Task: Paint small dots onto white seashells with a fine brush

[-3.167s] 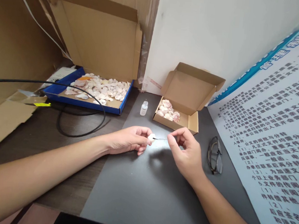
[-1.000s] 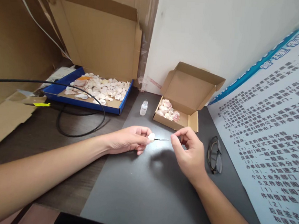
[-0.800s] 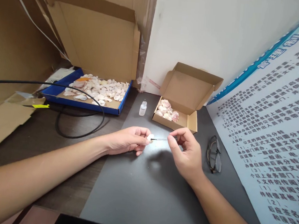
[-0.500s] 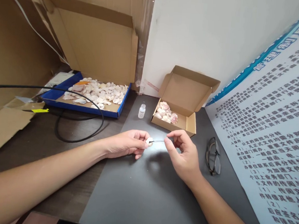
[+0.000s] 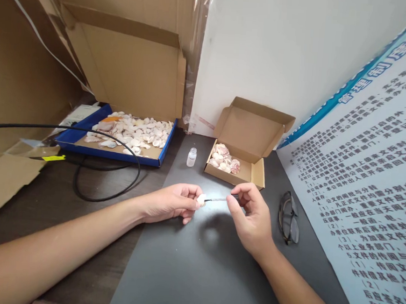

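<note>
Between the thumb and fingers of my left hand [image 5: 178, 201] is a small pale seashell [image 5: 201, 200]. My right hand [image 5: 250, 216] pinches the dark end of a thin applicator brush [image 5: 216, 199], held nearly level. Its dark tip meets the shell or lies right beside it; I cannot tell which. A small labelled glass bottle [image 5: 191, 157] with no cap stands upright beyond my hands. Behind my right hand is a small open cardboard box [image 5: 257, 172] with several white and pinkish shells [image 5: 221, 154] in its left part.
At the left, a blue-edged cardboard tray box [image 5: 111, 154] with its lid raised holds many shells. A black cable [image 5: 138, 170] loops in front of it. Eyeglasses [image 5: 289, 217] lie right of my right hand. A printed sheet [image 5: 372, 184] borders the grey tabletop [image 5: 185, 282].
The view has tilted up slightly, so everything sits lower. The shell has turned in my left fingers, and my right hand has shifted slightly right with the applicator brush.
</note>
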A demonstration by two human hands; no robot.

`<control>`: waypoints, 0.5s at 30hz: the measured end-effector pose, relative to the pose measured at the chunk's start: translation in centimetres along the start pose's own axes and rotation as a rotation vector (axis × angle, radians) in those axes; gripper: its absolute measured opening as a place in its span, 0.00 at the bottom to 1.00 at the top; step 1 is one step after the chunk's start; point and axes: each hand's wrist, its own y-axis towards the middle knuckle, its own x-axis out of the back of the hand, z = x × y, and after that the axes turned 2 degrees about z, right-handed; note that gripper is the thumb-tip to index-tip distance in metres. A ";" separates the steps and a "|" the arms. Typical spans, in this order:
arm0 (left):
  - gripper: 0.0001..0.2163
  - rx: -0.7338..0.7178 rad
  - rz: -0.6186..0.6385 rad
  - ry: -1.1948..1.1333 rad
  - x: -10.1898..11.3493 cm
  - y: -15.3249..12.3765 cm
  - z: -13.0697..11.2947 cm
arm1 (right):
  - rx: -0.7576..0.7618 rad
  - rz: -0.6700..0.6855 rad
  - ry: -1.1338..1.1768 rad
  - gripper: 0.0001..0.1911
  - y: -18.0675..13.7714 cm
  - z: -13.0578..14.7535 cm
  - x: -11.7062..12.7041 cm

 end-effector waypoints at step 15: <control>0.14 -0.013 0.018 0.008 0.3 0.1 0.2 | 0.031 0.051 -0.007 0.04 0.0 0.2 0.0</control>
